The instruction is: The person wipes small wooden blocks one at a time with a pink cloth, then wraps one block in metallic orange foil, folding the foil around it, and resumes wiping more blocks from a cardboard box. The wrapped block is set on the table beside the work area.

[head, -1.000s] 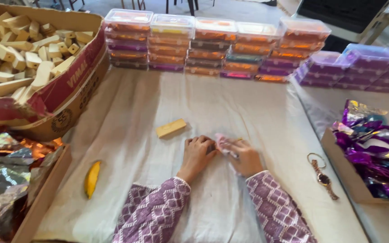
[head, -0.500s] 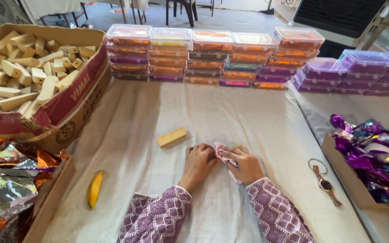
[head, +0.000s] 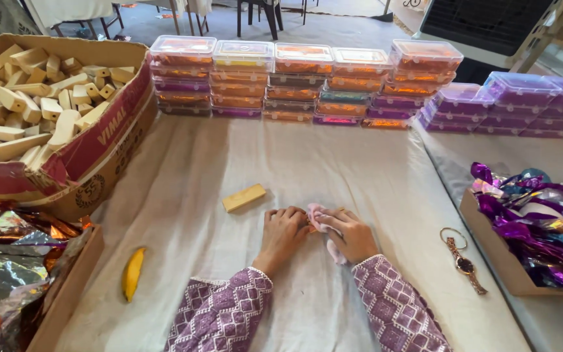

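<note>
1. Hands close together on white cloth-covered table (head: 360, 169), near its front middle: left hand (head: 283, 229) and right hand (head: 350, 236), both in purple-and-white patterned sleeves.
2. Between them, small pink shiny wrapper (head: 317, 218), pinched from both sides; fingers of both hands curled tight on it, knuckles up.
3. Probably folded round a small yellowish block, though hidden under the fingers, so hard to confirm.
4. Judged light, thin, crinkly and a little slippery; easily torn or creased if pulled hard. Best taken at the loose edges with fingertips, pressed down against the cloth to stop sliding.
5. Relative to the grip: wrapper directly under and between the fingertips, one pale end trailing out below the right palm toward the body.
6. Just beyond the left hand, apart from it: single yellow rectangular wooden-looking block (head: 244, 197), lying flat and slightly skewed.
7. Far left: large open cardboard box of pale blocks (head: 34, 98); below it, tray of orange and silver foil sheets (head: 8, 261).
8. Near the left sleeve: small yellow curved banana-like piece (head: 133, 272).
9. Right of the right hand, well apart: gold wristwatch with dark dial (head: 462, 257); beyond it, cardboard tray of purple and blue foil wrappers (head: 542, 228).
10. Along the back edge: stacked clear plastic lidded boxes (head: 307, 81) with orange and purple contents.
</note>
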